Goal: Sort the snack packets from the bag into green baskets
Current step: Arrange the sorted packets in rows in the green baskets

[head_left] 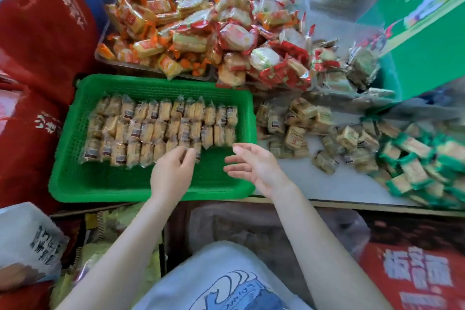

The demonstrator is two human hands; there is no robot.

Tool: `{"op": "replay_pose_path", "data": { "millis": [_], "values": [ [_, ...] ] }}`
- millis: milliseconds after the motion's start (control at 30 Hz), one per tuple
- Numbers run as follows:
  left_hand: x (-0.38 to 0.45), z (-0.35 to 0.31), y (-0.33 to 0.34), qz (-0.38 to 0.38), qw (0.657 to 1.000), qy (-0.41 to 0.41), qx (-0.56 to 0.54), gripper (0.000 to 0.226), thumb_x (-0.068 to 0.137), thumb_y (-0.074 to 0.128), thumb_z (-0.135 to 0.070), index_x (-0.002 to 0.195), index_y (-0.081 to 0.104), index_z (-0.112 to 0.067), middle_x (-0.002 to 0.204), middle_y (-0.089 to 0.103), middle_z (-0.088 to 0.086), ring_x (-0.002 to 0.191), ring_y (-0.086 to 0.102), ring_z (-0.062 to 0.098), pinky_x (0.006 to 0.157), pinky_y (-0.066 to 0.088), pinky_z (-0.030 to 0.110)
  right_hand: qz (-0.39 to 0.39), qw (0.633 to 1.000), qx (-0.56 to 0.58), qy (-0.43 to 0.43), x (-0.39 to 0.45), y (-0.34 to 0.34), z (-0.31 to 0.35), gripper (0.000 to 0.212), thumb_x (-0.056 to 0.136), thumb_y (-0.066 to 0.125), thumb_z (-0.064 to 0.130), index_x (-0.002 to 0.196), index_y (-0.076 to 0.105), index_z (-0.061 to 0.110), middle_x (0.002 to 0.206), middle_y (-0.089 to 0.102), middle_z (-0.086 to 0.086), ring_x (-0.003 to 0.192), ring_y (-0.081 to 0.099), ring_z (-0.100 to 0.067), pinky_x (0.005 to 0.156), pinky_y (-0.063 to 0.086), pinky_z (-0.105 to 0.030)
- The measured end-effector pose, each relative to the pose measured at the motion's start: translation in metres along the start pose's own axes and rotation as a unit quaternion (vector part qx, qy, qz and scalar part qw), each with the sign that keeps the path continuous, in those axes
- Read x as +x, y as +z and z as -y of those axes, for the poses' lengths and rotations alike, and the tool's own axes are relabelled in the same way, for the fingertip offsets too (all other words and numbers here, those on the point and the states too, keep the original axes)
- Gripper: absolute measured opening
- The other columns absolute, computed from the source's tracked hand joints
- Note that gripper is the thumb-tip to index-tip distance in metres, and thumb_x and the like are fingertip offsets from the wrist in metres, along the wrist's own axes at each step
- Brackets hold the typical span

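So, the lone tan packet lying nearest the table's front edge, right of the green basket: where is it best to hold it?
Probably pinch the tan packet across its two long sides from above with the right hand. It lies flat and apart from the pile, so its sides are free.

basket [70, 178]: I see bright green mesh
packets in basket [161, 128]: pale yellow, dark brown labels
heap behind basket [156, 33]: orange and yellow wrappers
loose packets right of basket [299, 128]: I read tan
packets far right of basket [417, 161]: green-edged, yellow centres
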State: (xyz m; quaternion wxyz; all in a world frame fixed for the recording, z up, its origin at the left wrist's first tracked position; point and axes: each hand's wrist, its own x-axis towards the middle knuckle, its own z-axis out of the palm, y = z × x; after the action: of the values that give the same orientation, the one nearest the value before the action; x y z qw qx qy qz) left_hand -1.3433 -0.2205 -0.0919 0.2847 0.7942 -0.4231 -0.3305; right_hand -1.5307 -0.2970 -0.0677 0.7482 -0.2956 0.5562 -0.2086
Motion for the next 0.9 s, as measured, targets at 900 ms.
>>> {"op": "replay_pose_path", "data": {
  "millis": [900],
  "values": [
    [0.008, -0.120, 0.208, 0.356, 0.871, -0.213, -0.263, 0.048, 0.092, 0.062, -0.047, 0.129, 0.058, -0.017, 0.121, 0.069, 0.005, 0.110, 0.067, 0.021, 0.093, 0.055, 0.037, -0.105, 0.993, 0.035, -0.027, 0.011, -0.220, -0.038, 0.036, 0.101, 0.055, 0.042, 0.106, 0.072, 0.011, 0.100, 0.074, -0.007, 0.079, 0.066, -0.019, 0.067, 0.052, -0.029]
  ]
}}
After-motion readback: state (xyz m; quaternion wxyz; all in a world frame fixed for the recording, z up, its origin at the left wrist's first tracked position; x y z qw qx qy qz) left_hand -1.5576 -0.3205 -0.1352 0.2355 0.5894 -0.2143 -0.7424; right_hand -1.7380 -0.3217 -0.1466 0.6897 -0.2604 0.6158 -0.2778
